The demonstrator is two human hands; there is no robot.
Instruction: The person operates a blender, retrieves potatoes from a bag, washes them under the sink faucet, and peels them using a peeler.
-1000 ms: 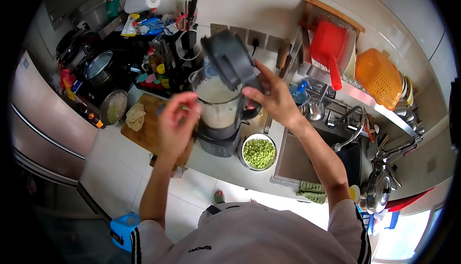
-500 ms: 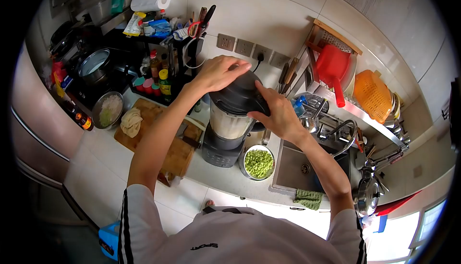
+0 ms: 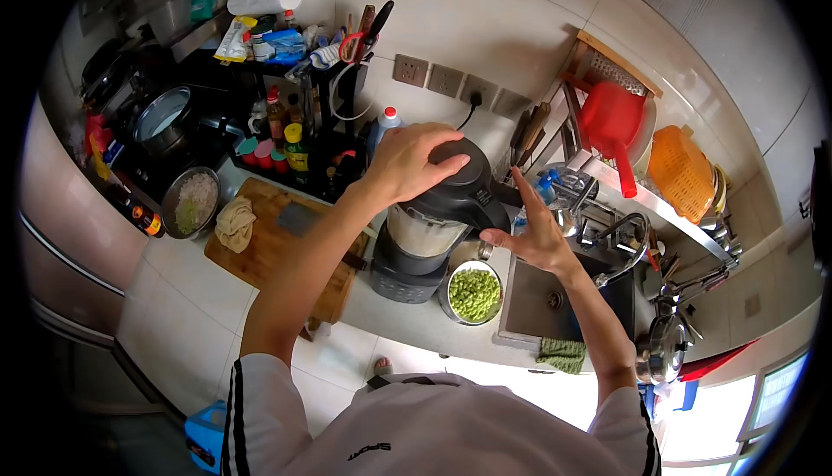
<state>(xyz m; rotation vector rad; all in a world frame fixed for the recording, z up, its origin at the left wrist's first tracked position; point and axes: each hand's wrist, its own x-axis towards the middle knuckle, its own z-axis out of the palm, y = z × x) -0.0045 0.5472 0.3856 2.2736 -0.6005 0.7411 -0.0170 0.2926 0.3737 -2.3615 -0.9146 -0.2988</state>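
A blender (image 3: 407, 281) with a dark base stands on the counter, and pale contents show through its clear jug (image 3: 425, 233). Its black lid (image 3: 464, 173) sits on top of the jug. My left hand (image 3: 414, 160) lies over the lid from the left, fingers and thumb gripping its top. Just right of the blender handle (image 3: 496, 216), my right hand (image 3: 542, 238) is open, thumb and fingers spread, holding nothing. In front of that hand, a metal bowl (image 3: 447, 303) of chopped green pieces (image 3: 474, 294) stands beside the blender base.
A wooden cutting board (image 3: 251, 246) with a cleaver (image 3: 299, 219) and a crumpled cloth (image 3: 235, 224) lies left. Farther left are a bowl (image 3: 173, 225) of pale and green food and a pot (image 3: 165, 121) on the stove. At right is the sink (image 3: 529, 303) with its faucet (image 3: 640, 242).
My right hand has come off the lid and opened, moving right. My left hand stays on the lid, which now sits lower and more level. The camera view has shifted slightly.
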